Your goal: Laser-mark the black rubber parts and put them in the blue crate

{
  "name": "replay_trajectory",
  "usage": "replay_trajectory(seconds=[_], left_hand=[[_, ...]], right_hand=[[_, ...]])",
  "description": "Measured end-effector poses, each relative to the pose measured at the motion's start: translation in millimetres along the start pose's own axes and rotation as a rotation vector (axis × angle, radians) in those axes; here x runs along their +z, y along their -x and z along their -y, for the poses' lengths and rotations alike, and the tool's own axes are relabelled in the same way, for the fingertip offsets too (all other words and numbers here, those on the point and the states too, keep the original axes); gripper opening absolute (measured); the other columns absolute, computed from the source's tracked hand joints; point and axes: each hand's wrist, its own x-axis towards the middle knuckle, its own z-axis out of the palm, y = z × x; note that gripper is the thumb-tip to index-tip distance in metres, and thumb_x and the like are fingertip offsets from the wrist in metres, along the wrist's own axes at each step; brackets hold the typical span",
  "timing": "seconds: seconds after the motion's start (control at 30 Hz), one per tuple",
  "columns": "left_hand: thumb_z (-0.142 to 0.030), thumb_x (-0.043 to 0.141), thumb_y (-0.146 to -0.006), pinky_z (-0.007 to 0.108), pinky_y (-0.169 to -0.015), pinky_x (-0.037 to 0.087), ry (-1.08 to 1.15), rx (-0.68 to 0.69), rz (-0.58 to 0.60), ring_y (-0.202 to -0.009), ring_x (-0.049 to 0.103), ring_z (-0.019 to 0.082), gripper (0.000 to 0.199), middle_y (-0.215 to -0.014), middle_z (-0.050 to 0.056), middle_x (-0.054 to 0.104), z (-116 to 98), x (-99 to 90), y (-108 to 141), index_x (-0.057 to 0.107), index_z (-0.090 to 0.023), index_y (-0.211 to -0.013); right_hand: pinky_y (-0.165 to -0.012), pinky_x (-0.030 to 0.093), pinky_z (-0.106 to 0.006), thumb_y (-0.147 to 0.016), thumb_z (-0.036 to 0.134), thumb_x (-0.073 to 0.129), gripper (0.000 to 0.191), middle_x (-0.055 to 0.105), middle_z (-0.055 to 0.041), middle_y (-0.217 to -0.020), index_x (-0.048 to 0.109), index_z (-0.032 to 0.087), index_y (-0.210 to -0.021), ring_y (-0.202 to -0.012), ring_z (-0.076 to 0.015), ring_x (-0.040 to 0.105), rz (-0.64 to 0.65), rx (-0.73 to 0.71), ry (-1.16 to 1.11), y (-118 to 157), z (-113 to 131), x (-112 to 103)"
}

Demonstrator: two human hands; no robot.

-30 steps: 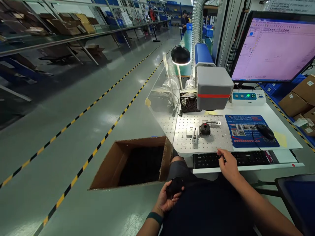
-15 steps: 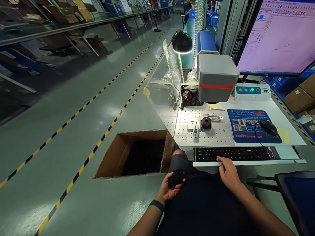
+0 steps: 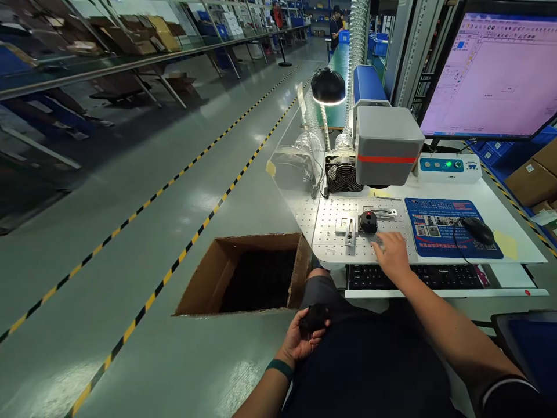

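And there we saw the left hand (image 3: 300, 341) gripping 1 black part (image 3: 315, 317); the right hand (image 3: 394, 255), unclenched, hung just beside, perhaps touching, the round black piece (image 3: 368, 222) on the perforated plate (image 3: 325, 228).

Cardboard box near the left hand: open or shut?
Open: the cardboard box shows its inner walls and dark interior, with no flaps closed over it.

Factory workshop: striped floor lines (image 3: 174, 267), long workbench (image 3: 143, 65), cartons (image 3: 533, 177), ducting (image 3: 357, 40).
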Motion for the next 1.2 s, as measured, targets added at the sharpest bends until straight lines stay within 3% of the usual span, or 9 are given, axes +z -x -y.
replay_trajectory(seconds=[0.1,0.3,0.87,1.07,1.2], left_hand=[[-0.048,0.053,-0.09,0.016,-0.041,0.029,0.009,-0.004,-0.003,-0.055,0.042,0.01,0.053,-0.094,0.02,0.063,0,-0.1,2,0.059,-0.005,-0.119],[-0.048,0.051,-0.091,0.016,-0.041,0.03,0.012,0.007,0.003,-0.054,0.042,0.01,0.053,-0.092,0.02,0.063,-1,3.8,3,0.058,-0.005,-0.121],[-0.047,0.054,-0.089,0.016,-0.041,0.03,0.033,0.008,-0.008,-0.055,0.043,0.01,0.055,-0.092,0.02,0.063,-1,3.7,2,0.056,-0.004,-0.122],[-0.049,0.052,-0.09,0.016,-0.041,0.031,0.03,0.006,-0.002,-0.054,0.04,0.009,0.055,-0.093,0.019,0.062,-2,-0.8,0,0.058,-0.004,-0.121],[-0.048,0.052,-0.089,0.017,-0.042,0.031,0.014,0.013,0.0,-0.055,0.041,0.01,0.055,-0.094,0.019,0.062,-3,-0.8,-1,0.057,-0.004,-0.122]], right_hand=[[-0.095,0.041,-0.049,-0.092,0.039,0.059,0.04,0.066,-0.015,-0.119,0.06,0.015,-0.124,-0.114,-0.0332,0.053,-0.018,0.095,0.01,-21,-13,13],[-0.1,0.038,-0.052,-0.088,0.043,0.062,0.066,0.062,-0.0148,-0.127,0.041,0.017,-0.145,-0.123,-0.035,0.049,0.098,0.191,-0.015,-38,-20,31],[-0.098,0.041,-0.053,-0.096,0.044,0.051,0.053,0.063,-0.0201,-0.119,0.047,0.012,-0.139,-0.117,-0.0351,0.052,0.043,0.126,0.015,-35,-18,43],[-0.103,0.041,-0.056,-0.095,0.05,0.053,0.059,0.058,-0.021,-0.132,0.047,0.011,-0.138,-0.127,-0.0367,0.047,-0.008,0.072,0.0,-30,-13,25],[-0.102,0.045,-0.054,-0.098,0.042,0.048,0.045,0.064,-0.0164,-0.126,0.052,0.016,-0.133,-0.119,-0.0327,0.056,-0.053,0.062,-0.058,3,-8,-7]])
